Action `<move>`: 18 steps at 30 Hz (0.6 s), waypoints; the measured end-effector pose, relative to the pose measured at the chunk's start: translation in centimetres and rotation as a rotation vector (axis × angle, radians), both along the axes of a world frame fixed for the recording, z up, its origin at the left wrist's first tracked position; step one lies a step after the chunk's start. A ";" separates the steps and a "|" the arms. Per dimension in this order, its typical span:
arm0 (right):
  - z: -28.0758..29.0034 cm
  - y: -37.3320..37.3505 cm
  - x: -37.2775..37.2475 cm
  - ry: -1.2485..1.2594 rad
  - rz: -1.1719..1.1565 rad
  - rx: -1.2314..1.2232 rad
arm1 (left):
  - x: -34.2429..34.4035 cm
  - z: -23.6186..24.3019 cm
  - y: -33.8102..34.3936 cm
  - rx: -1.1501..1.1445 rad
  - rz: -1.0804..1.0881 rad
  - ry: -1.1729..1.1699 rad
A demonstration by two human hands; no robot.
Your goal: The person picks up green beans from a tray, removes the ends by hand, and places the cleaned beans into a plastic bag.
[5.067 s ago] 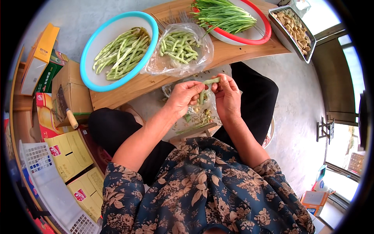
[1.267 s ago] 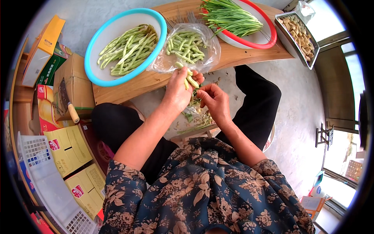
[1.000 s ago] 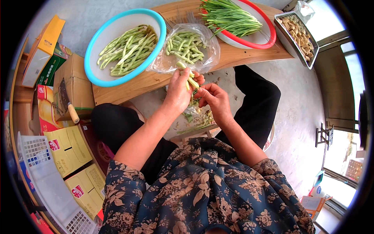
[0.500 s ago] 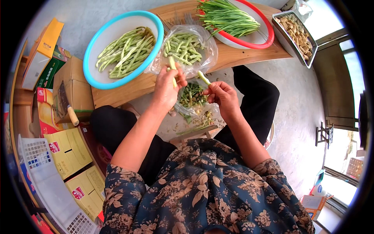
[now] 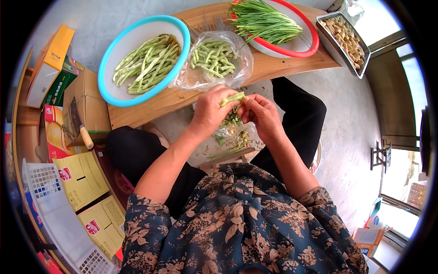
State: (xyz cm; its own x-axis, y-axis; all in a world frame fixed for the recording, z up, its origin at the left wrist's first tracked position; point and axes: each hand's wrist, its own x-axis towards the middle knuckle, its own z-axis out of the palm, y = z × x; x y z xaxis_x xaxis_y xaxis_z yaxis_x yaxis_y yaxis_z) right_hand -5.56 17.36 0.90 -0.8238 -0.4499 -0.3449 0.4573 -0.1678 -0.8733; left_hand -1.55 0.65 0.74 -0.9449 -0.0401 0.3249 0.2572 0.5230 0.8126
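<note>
My left hand point(image 5: 209, 109) is closed around pale green bean pieces point(image 5: 232, 98), held level over the gap between my knees. Against their right end, the fingers of my right hand point(image 5: 263, 115) pinch the bean tip. Just beyond both hands, a clear plastic bag point(image 5: 245, 68) lies spread on the wooden bench, with short bean pieces point(image 5: 213, 55) on it. Whole long beans point(image 5: 148, 64) fill part of a blue-rimmed white basin point(image 5: 106, 77) to the left. Below my hands, partly hidden by them, green scraps point(image 5: 232, 119) lie in a bag on the floor.
On the wooden bench point(image 5: 278, 68), a red-rimmed basin point(image 5: 315, 43) holds long green stalks point(image 5: 269, 20). A metal tray point(image 5: 360, 73) of light brown chunks stands at its right end. Cardboard boxes point(image 5: 91, 102), a wooden-handled knife point(image 5: 86, 137) and a white plastic basket point(image 5: 64, 214) are at left.
My hands have come together. The bean in my left hand has turned from upright to level, and the separate piece in my right hand now meets it.
</note>
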 end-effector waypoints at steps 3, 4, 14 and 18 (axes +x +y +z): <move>0.2 0.1 -0.2 0.292 -0.067 0.164 | -0.1 -0.4 -0.5 0.230 -0.016 -0.170; 0.3 0.1 -0.2 0.488 -0.108 0.294 | -0.2 -0.7 -0.7 0.262 -0.032 -0.189; 0.6 -0.7 0.0 1.107 -0.058 0.677 | -0.1 -1.2 -0.6 0.271 -0.076 -0.257; -0.6 -1.3 0.2 0.930 -0.102 0.596 | 0.0 -1.5 0.1 0.228 -0.032 -0.199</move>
